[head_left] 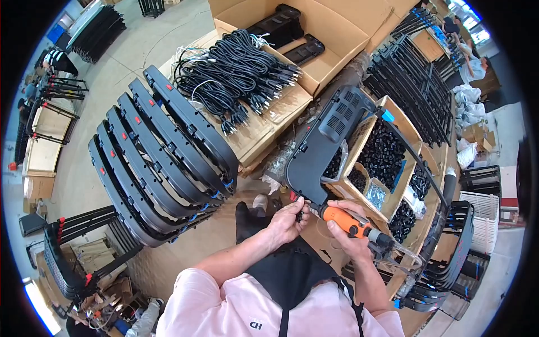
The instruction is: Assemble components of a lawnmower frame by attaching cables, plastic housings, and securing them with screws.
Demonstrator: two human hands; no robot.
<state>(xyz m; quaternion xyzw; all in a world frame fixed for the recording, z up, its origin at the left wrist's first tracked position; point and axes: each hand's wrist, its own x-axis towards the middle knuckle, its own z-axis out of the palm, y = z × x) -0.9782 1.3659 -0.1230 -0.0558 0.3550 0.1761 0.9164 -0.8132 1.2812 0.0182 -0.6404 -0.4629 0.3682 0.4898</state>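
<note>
My right hand (352,240) is wrapped round an orange power screwdriver (343,221), whose tip points left toward my other hand. A clear hose runs from the tool's back end. My left hand (289,220) is closed, thumb and fingers pinched at the lower edge of a dark grey plastic housing (310,163). Small dark bits show at its fingers, too small to name. The housing lies tilted on the bench, with a vented raised box at its far end and a red switch on its side.
Wooden trays (412,124) of small black parts and a bag of screws (376,194) stand right of the housing. Similar housings (168,151) stand in a row at left. Bundled black power cords (238,73) lie beside an open cardboard box (331,62). Metal frames (410,84) are stacked beyond.
</note>
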